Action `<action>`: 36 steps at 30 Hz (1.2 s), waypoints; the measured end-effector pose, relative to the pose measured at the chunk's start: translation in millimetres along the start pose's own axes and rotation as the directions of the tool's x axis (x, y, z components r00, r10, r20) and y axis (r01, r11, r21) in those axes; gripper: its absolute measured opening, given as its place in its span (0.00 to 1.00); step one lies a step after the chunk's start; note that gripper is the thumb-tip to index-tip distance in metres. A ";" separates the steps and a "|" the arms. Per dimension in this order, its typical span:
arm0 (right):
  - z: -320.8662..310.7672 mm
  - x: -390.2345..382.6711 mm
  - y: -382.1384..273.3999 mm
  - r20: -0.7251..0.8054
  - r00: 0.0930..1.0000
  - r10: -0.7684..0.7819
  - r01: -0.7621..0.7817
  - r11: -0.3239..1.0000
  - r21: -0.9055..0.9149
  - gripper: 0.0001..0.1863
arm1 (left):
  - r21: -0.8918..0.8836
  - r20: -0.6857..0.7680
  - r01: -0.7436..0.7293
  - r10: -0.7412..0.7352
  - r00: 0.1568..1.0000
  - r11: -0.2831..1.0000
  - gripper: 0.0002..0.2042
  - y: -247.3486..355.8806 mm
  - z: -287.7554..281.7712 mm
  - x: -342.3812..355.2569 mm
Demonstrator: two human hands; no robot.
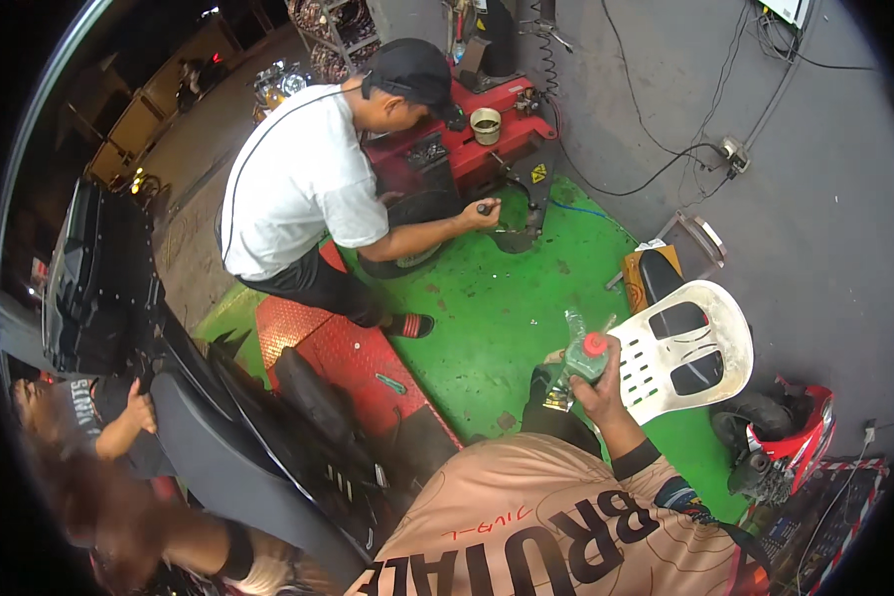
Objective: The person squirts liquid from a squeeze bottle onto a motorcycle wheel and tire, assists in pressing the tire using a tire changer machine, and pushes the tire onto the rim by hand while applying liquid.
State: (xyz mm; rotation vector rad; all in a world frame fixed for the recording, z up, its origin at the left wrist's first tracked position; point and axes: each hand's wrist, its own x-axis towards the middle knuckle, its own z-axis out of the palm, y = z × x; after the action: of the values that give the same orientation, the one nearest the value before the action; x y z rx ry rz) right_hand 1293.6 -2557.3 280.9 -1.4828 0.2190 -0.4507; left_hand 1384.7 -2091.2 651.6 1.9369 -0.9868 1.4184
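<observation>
My right hand (598,387) is closed around a clear plastic bottle (582,362) with a red cap, held just left of a white plastic chair (733,343). What looks like crinkled clear and foil wrapping shows beside the bottle. My left hand (99,512) is at the lower left, beside the grey seat of a motorcycle (223,452). Motion smears its fingers, so I cannot make out whether it holds anything.
A person in a white shirt (298,184) bends over a wheel (412,223) at a red tyre machine (502,119). Another person's hand (141,409) touches the motorcycle seat. A red ramp plate (343,348) lies on the green floor; a red motorcycle part (810,437) sits right.
</observation>
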 end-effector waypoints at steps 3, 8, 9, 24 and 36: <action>-21.7 28.7 2.3 -0.033 0.999 -0.022 0.022 1.000 0.008 0.34 | -0.563 0.141 0.510 -0.533 0.834 0.650 0.38 -63.0 104.5 -113.6; -52.6 81.8 4.6 -0.053 0.999 -0.013 0.013 1.000 -0.002 0.35 | -0.406 0.484 0.912 -0.831 0.273 0.062 0.34 -61.4 199.7 -324.7; -57.2 92.6 5.1 -0.044 0.999 -0.032 0.031 0.999 -0.020 0.35 | -0.283 0.448 0.957 -0.891 0.075 -0.062 0.33 -40.3 204.7 -361.2; -70.1 223.1 -3.7 0.056 0.992 -0.117 0.123 0.985 -0.123 0.35 | 0.334 0.424 0.723 -0.589 -0.688 -0.604 0.26 80.3 178.2 -492.1; -31.9 235.1 -12.7 -0.181 0.973 -0.140 0.116 0.984 -0.135 0.35 | 0.357 0.570 0.778 -0.539 -0.620 -0.517 0.29 -74.4 278.6 -466.1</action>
State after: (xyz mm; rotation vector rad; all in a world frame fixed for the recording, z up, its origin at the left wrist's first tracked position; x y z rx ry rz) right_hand 1489.7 -2685.3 321.5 -1.5818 0.3080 -0.6952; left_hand 1517.6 -2149.9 123.1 1.6215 0.6581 -0.7320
